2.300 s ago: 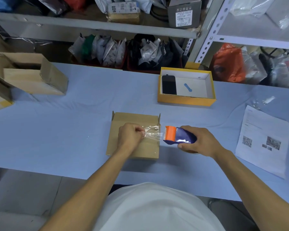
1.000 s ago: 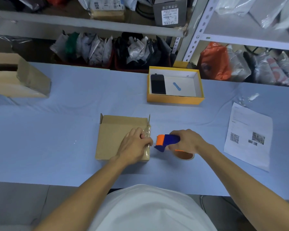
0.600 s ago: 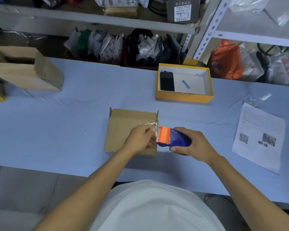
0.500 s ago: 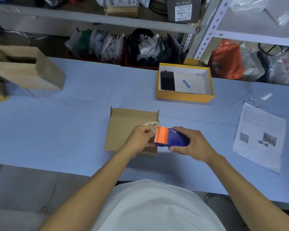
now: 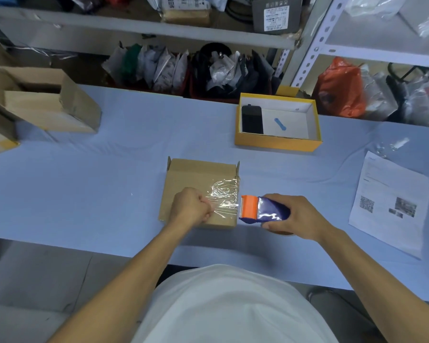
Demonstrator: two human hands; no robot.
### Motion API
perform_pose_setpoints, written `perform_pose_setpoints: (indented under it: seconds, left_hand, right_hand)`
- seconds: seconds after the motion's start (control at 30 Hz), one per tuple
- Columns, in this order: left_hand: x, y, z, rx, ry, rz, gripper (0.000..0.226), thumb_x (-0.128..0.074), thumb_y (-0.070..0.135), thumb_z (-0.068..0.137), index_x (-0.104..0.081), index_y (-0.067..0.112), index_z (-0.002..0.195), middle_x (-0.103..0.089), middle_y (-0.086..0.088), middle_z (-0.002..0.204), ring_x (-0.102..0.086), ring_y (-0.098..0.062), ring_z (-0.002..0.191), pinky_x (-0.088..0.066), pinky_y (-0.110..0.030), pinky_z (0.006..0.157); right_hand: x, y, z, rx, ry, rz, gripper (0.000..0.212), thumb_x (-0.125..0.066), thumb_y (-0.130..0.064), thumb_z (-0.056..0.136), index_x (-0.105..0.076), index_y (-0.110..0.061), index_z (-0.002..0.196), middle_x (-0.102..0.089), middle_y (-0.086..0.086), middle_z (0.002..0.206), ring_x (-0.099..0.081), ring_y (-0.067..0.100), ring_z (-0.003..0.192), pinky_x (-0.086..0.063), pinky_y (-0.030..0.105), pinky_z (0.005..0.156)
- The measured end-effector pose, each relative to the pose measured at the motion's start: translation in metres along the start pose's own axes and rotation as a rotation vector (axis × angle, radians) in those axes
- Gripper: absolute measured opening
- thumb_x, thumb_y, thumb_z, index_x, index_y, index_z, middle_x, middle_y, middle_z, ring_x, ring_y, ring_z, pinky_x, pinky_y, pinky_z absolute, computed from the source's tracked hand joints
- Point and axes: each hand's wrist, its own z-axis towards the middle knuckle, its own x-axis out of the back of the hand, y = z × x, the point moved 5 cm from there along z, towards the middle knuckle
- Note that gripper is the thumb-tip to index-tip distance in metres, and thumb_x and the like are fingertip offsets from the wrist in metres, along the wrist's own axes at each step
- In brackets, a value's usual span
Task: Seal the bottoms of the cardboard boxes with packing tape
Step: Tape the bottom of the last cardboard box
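Observation:
A small brown cardboard box (image 5: 193, 175) lies bottom-up on the blue table (image 5: 109, 194), just in front of me. My left hand (image 5: 190, 206) rests on the box's near half, fingers pinched on the free end of a crinkled strip of clear tape (image 5: 224, 198). The strip runs right to a tape dispenser (image 5: 260, 210) with an orange head and blue body. My right hand (image 5: 295, 216) grips that dispenser just off the box's right edge. The tape roll is mostly hidden under my right hand.
A yellow open box (image 5: 278, 142) holding a black phone stands behind and to the right. A printed sheet (image 5: 389, 201) lies at the right. Open cardboard boxes (image 5: 47, 105) sit at the far left. Shelves with bagged goods line the table's back edge.
My left hand has drawn the tape end leftward over the box, and a longer crinkled strip now spans between it and the dispenser, which stays at the box's right edge.

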Motion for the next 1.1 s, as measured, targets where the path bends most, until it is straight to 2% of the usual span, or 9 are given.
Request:
perform_pose_setpoints:
  seconds: [0.1, 0.2, 0.27, 0.33, 0.43, 0.67, 0.83, 1.0, 1.1]
  left_hand:
    - [-0.005, 0.007, -0.002, -0.019, 0.055, 0.308, 0.030, -0.079, 0.034, 0.075, -0.064, 0.011, 0.061, -0.069, 0.000, 0.062, -0.069, -0.020, 0.070, -0.055, -0.030, 0.063]
    - [0.008, 0.015, 0.003, 0.035, 0.138, 0.657, 0.057, -0.080, 0.061, 0.064, -0.046, 0.016, 0.075, -0.049, 0.003, 0.070, -0.055, -0.024, 0.074, -0.038, -0.030, 0.057]
    - [0.010, 0.024, 0.007, -0.076, 0.100, 0.762, 0.052, -0.079, 0.056, 0.068, -0.041, 0.020, 0.073, -0.045, 0.003, 0.069, -0.051, -0.023, 0.073, -0.034, -0.029, 0.057]
    - [-0.011, 0.035, 0.004, -0.365, -0.083, 0.602, 0.022, -0.072, 0.020, 0.076, -0.050, 0.019, 0.080, -0.057, 0.001, 0.079, -0.058, -0.023, 0.081, -0.040, -0.030, 0.061]
    - [-0.039, 0.038, -0.012, -0.543, -0.293, 0.216, 0.020, -0.058, -0.006, 0.071, -0.065, 0.011, 0.080, -0.065, 0.000, 0.082, -0.058, -0.016, 0.080, -0.046, -0.028, 0.070]
    - [-0.044, 0.036, -0.005, -0.565, -0.307, 0.161, 0.023, -0.061, -0.012, 0.074, -0.069, 0.005, 0.088, -0.065, -0.005, 0.089, -0.057, -0.016, 0.083, -0.046, -0.023, 0.075]
    - [-0.049, 0.037, -0.010, -0.701, -0.244, 0.362, 0.030, -0.055, 0.002, 0.087, -0.071, 0.017, 0.107, -0.050, 0.005, 0.090, -0.048, -0.018, 0.093, -0.040, -0.026, 0.086]
    - [-0.053, 0.033, -0.013, -0.681, -0.243, 0.448, 0.027, -0.052, 0.012, 0.088, -0.071, 0.028, 0.098, -0.043, 0.007, 0.089, -0.040, -0.017, 0.096, -0.041, -0.034, 0.087]
    - [-0.055, 0.034, -0.014, -0.694, -0.248, 0.539, 0.024, -0.050, 0.020, 0.085, -0.069, 0.031, 0.096, -0.042, 0.005, 0.093, -0.038, -0.019, 0.095, -0.039, -0.034, 0.085]
  right_hand:
    - [-0.007, 0.000, 0.004, -0.009, -0.024, -0.059, 0.061, -0.083, -0.047, 0.068, -0.058, -0.042, 0.123, -0.067, -0.025, 0.105, -0.064, 0.003, 0.094, -0.056, 0.030, 0.083]
    - [-0.011, -0.001, 0.008, 0.003, -0.042, -0.106, 0.057, -0.080, -0.047, 0.071, -0.058, -0.042, 0.123, -0.066, -0.025, 0.104, -0.063, 0.003, 0.091, -0.054, 0.027, 0.081]
    - [-0.013, -0.002, 0.011, 0.015, -0.047, -0.127, 0.056, -0.078, -0.048, 0.070, -0.057, -0.042, 0.122, -0.065, -0.026, 0.102, -0.062, 0.002, 0.089, -0.052, 0.024, 0.078]
    - [-0.015, -0.003, 0.013, 0.019, -0.050, -0.138, 0.056, -0.077, -0.049, 0.070, -0.057, -0.042, 0.122, -0.065, -0.026, 0.102, -0.062, 0.003, 0.089, -0.052, 0.023, 0.078]
    - [-0.013, 0.002, 0.008, -0.002, -0.043, -0.099, 0.057, -0.078, -0.048, 0.069, -0.056, -0.045, 0.122, -0.065, -0.029, 0.099, -0.062, 0.000, 0.089, -0.052, 0.021, 0.076]
    - [0.000, 0.018, 0.002, -0.047, -0.088, -0.079, 0.060, -0.080, -0.051, 0.069, -0.055, -0.046, 0.123, -0.065, -0.028, 0.104, -0.062, -0.001, 0.094, -0.053, 0.020, 0.078]
    - [-0.008, 0.013, 0.008, -0.052, -0.148, -0.234, 0.057, -0.069, -0.061, 0.067, -0.052, -0.049, 0.120, -0.063, -0.028, 0.096, -0.061, 0.004, 0.086, -0.048, 0.019, 0.072]
    - [-0.027, 0.018, 0.023, -0.304, -0.292, -0.257, 0.061, -0.063, -0.076, 0.058, -0.064, -0.038, 0.105, -0.064, -0.016, 0.096, -0.061, 0.013, 0.091, -0.054, 0.033, 0.079]
    - [-0.018, 0.031, 0.009, -0.343, -0.206, -0.173, 0.059, -0.062, -0.075, 0.055, -0.063, -0.039, 0.101, -0.066, -0.016, 0.092, -0.063, 0.013, 0.088, -0.054, 0.032, 0.077]
